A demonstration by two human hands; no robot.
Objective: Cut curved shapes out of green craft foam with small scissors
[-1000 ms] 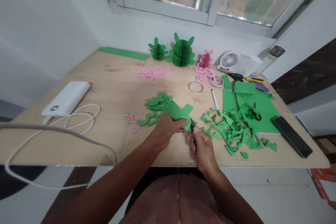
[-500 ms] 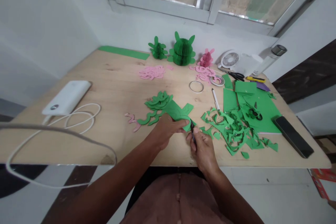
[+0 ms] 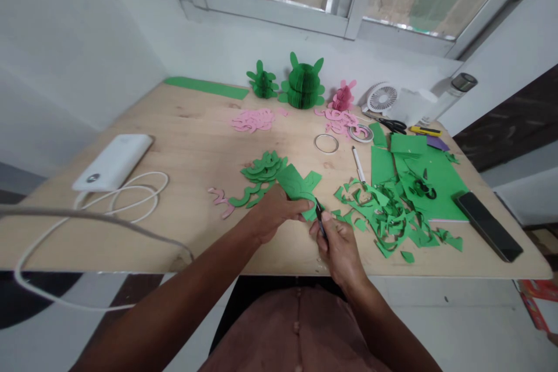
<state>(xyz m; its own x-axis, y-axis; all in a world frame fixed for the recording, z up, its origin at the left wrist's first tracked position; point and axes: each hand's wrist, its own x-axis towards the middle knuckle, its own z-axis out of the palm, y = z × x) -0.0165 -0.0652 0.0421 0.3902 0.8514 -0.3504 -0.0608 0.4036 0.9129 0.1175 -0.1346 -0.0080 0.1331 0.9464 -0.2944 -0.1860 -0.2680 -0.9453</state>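
My left hand (image 3: 279,214) pinches a piece of green paper (image 3: 295,185) with drawn curved outlines, its thumb lying on top. From the right, my right hand (image 3: 340,244) grips dark scissors (image 3: 320,221) whose blades meet the edge of that paper; the handles are mostly covered by my fingers. Beyond my left hand lies a stack of scalloped green cutouts (image 3: 265,167). Wavy green strips (image 3: 242,196) and a pink paper cutout (image 3: 222,203) rest just left of it.
Green paper scraps (image 3: 387,215) spread to the right, near green sheets (image 3: 447,180) and a phone (image 3: 487,226). A white pen (image 3: 358,164) and a tape roll (image 3: 361,133) lie farther back. Paper figures (image 3: 304,84) stand along the wall. A power bank (image 3: 113,161) with cable sits left.
The green paper has tilted slightly in my left hand. Both hands stay almost in place, with the scissors still at the paper's edge.
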